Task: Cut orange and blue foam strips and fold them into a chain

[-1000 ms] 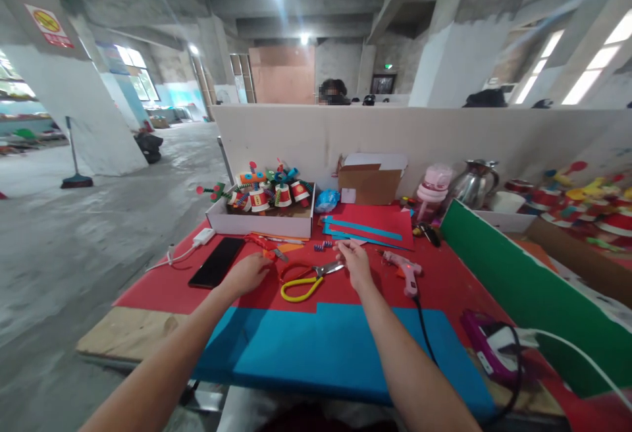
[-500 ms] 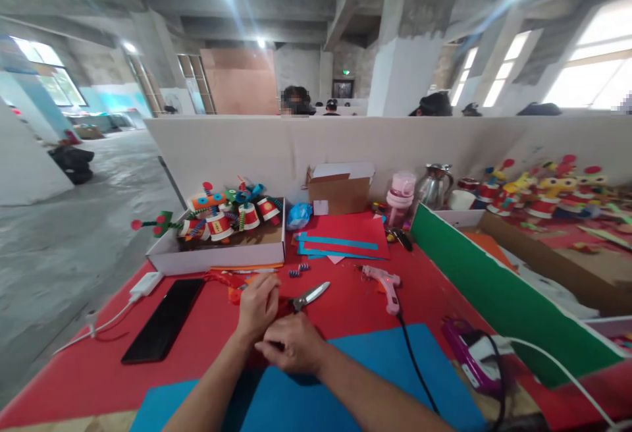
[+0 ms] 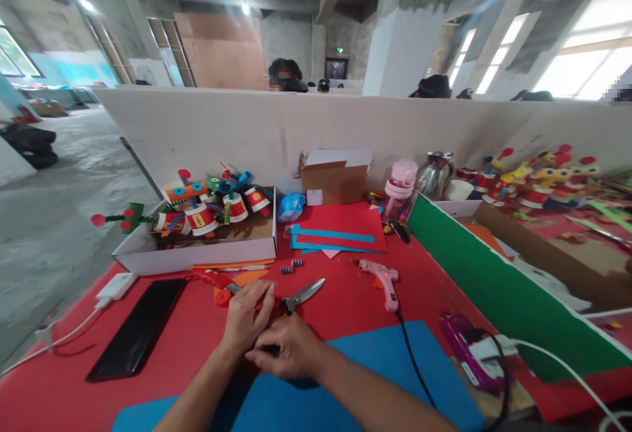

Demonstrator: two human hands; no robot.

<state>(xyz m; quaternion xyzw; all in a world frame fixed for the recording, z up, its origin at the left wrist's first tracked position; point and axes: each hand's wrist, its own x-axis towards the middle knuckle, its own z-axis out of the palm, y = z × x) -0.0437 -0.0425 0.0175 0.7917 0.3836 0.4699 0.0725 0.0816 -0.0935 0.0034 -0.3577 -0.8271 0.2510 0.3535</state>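
Note:
My left hand (image 3: 248, 312) rests low over the red table, fingers loosely bent and thumb apart from them, with nothing seen in it. Close against its wrist side is my right hand (image 3: 290, 348), curled with thumb and index finger forming a loop; no object shows in the loop. It lies over the near blue sheet (image 3: 395, 353). Just beyond both hands lie scissors (image 3: 305, 294), blades pointing right and away, their handles partly hidden by my right hand. Small striped paper coils (image 3: 291, 266) sit farther back. A pink glue gun (image 3: 382, 279) lies to the right.
A white box (image 3: 197, 257) of paper-cup figures stands back left, with a black phone (image 3: 138, 326) before it. Red sheets (image 3: 340, 218), blue strips and a pink bottle (image 3: 399, 188) are behind. A purple power strip (image 3: 474, 353) and green-sided box (image 3: 469, 287) stand right.
The view has shifted, so the table's left side appears lower and farther left. Both hands stay together in nearly the same pose, and the tools have not moved on the table.

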